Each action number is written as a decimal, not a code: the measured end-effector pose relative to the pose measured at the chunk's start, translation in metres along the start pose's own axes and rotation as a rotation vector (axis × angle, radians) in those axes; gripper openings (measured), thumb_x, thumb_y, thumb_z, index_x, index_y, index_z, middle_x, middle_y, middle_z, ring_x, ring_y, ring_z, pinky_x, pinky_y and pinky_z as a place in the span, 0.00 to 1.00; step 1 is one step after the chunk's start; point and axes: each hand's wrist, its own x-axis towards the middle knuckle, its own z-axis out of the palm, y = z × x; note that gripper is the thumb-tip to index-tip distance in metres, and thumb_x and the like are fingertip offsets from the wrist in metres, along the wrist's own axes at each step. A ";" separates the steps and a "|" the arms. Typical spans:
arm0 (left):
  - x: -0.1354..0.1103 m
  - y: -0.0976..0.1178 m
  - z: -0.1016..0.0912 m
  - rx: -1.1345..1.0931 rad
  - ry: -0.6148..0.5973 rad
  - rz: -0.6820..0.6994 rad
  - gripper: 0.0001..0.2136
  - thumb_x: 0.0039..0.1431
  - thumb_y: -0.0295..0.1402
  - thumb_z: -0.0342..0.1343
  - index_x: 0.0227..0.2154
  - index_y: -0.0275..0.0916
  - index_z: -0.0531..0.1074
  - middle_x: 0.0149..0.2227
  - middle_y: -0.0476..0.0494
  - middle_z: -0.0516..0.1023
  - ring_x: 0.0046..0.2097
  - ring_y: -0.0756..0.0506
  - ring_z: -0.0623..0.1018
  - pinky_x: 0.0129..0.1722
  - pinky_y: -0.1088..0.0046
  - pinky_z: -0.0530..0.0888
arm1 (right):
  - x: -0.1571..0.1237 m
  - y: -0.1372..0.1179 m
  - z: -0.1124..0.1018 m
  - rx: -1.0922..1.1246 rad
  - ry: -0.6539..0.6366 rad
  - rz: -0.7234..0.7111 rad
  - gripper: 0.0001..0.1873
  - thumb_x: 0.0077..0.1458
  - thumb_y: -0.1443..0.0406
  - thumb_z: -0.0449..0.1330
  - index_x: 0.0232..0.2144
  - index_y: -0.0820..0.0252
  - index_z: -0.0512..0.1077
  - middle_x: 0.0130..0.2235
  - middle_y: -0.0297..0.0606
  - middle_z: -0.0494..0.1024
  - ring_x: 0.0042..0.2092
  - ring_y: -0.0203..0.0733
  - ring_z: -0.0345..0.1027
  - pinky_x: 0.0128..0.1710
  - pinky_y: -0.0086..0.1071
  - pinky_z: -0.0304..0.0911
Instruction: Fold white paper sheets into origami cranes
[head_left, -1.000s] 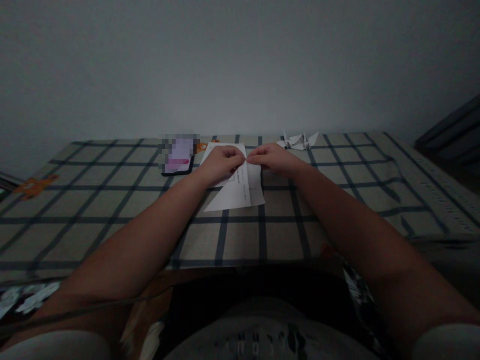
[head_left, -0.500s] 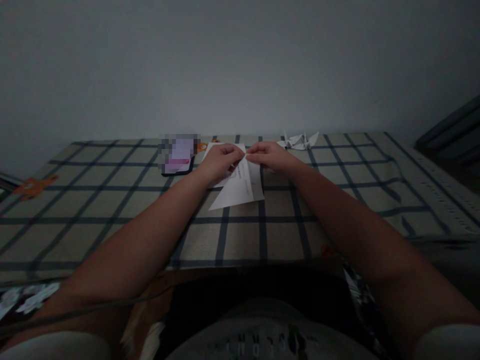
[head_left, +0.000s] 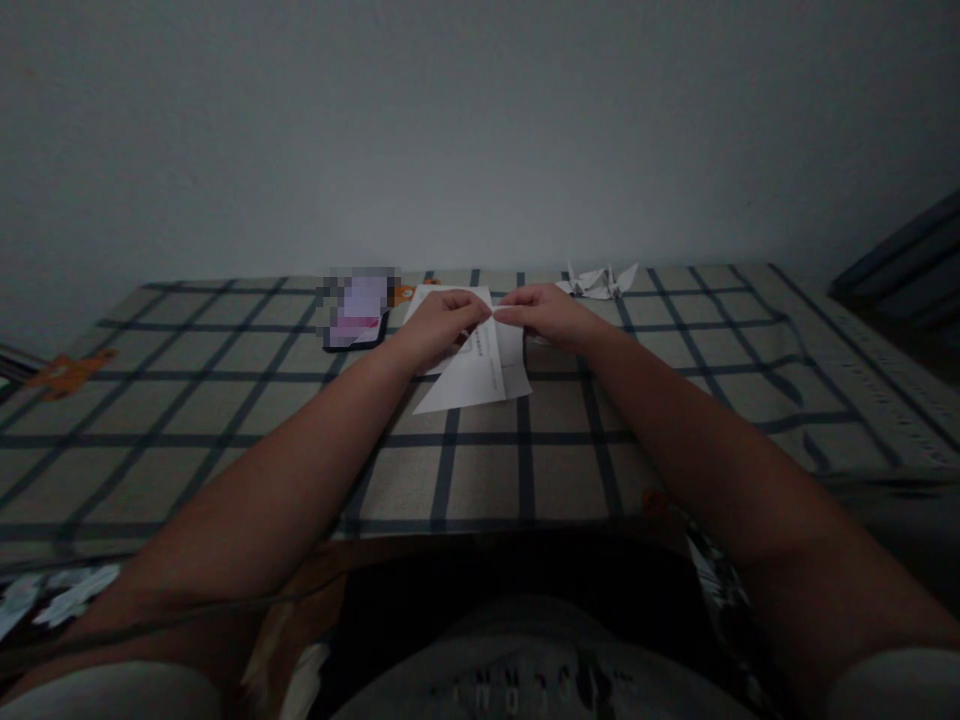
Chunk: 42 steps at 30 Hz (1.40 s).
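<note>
Between my hands is a folded sheet of white paper [head_left: 472, 380] with some print on it, its wide end pointing toward me. My left hand [head_left: 444, 322] pinches its far edge from the left, thumb and fingers pressed together. From the right, my right hand [head_left: 544, 312] pinches the same edge, and the fingertips of both hands nearly meet there. Another white sheet [head_left: 421, 298] lies flat behind and under my left hand. Folded paper cranes [head_left: 598, 283] rest just beyond my right hand.
A phone [head_left: 358, 312], partly pixelated, lies left of my hands on the checked tablecloth [head_left: 225, 400]. The wall [head_left: 480, 140] rises right behind the table. Orange figures on the cloth [head_left: 73, 374] show at the left. A dark slatted object [head_left: 907, 275] stands at the right.
The folded paper's near end has lifted and shifted slightly away from me, and its right flap has spread a little to the right. Both hands keep their pinch in nearly the same place.
</note>
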 end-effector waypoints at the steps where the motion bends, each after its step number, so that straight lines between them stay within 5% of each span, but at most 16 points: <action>1: 0.000 0.000 0.000 0.000 0.002 0.001 0.08 0.48 0.39 0.64 0.27 0.39 0.76 0.21 0.54 0.67 0.21 0.54 0.63 0.21 0.75 0.55 | 0.000 0.000 0.000 -0.015 0.005 -0.003 0.19 0.50 0.52 0.69 0.32 0.62 0.77 0.29 0.32 0.74 0.30 0.34 0.60 0.31 0.31 0.53; 11: -0.001 0.001 0.003 -0.035 0.022 -0.007 0.07 0.46 0.37 0.63 0.25 0.39 0.76 0.19 0.54 0.66 0.21 0.54 0.61 0.21 0.74 0.53 | 0.004 0.002 -0.001 -0.239 0.098 -0.177 0.17 0.52 0.53 0.67 0.35 0.62 0.79 0.35 0.37 0.78 0.36 0.38 0.65 0.37 0.32 0.57; 23: 0.005 -0.007 -0.002 -0.043 0.009 -0.024 0.09 0.46 0.39 0.66 0.26 0.39 0.78 0.21 0.51 0.71 0.23 0.52 0.67 0.23 0.74 0.58 | 0.001 0.001 -0.003 -0.091 0.065 -0.025 0.20 0.48 0.51 0.70 0.34 0.62 0.77 0.29 0.32 0.73 0.31 0.35 0.61 0.31 0.31 0.54; 28: 0.007 -0.011 -0.004 -0.022 0.001 0.079 0.10 0.48 0.40 0.67 0.26 0.37 0.79 0.22 0.50 0.73 0.25 0.52 0.68 0.26 0.74 0.60 | 0.002 0.001 -0.003 -0.074 0.042 -0.008 0.20 0.48 0.51 0.69 0.33 0.63 0.77 0.28 0.31 0.72 0.30 0.34 0.59 0.29 0.30 0.51; 35: 0.003 -0.007 -0.001 0.027 0.005 0.095 0.09 0.48 0.39 0.67 0.26 0.38 0.79 0.20 0.53 0.69 0.24 0.53 0.63 0.25 0.73 0.57 | -0.001 -0.002 -0.002 -0.068 0.031 -0.033 0.18 0.49 0.52 0.69 0.33 0.61 0.75 0.25 0.28 0.67 0.29 0.35 0.57 0.29 0.31 0.49; 42: 0.001 -0.003 0.002 -0.048 0.036 0.012 0.08 0.47 0.38 0.66 0.26 0.39 0.77 0.21 0.52 0.70 0.24 0.51 0.67 0.26 0.72 0.62 | 0.002 -0.005 0.001 -0.258 0.125 -0.137 0.14 0.52 0.57 0.67 0.35 0.64 0.78 0.31 0.34 0.74 0.32 0.36 0.61 0.32 0.32 0.54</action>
